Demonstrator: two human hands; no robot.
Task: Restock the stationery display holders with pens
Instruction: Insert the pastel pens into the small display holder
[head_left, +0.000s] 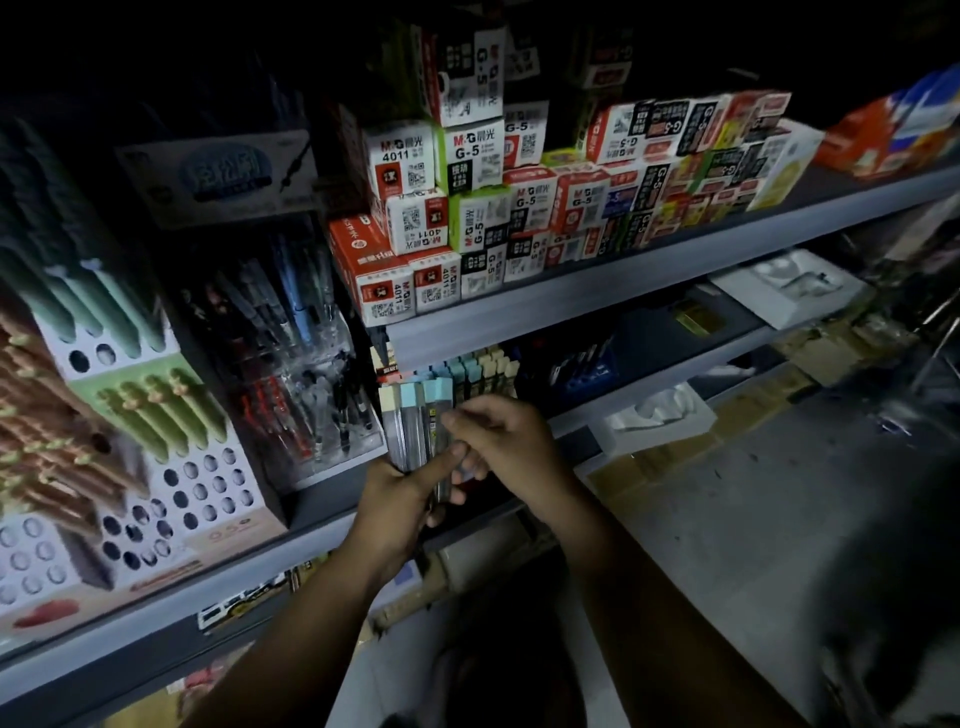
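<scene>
My left hand (400, 506) grips a bunch of slim clear cases with cream and light-blue caps (413, 415), held upright in front of the shelf. My right hand (504, 441) reaches in from the right and pinches one case of that bunch with thumb and forefinger. Behind them a row of like cases with blue and cream caps (478, 369) stands under the upper shelf. A clear holder with dark pens (306, 395) stands just left of my hands. Further left a white display holder with round holes (202, 483) carries green and brown pens.
The grey upper shelf (597, 301) bears stacked white, red and green refill boxes (467, 156). White packets (660, 415) lie on the lower shelf edge to the right. Cardboard boxes sit below. The surroundings are dark.
</scene>
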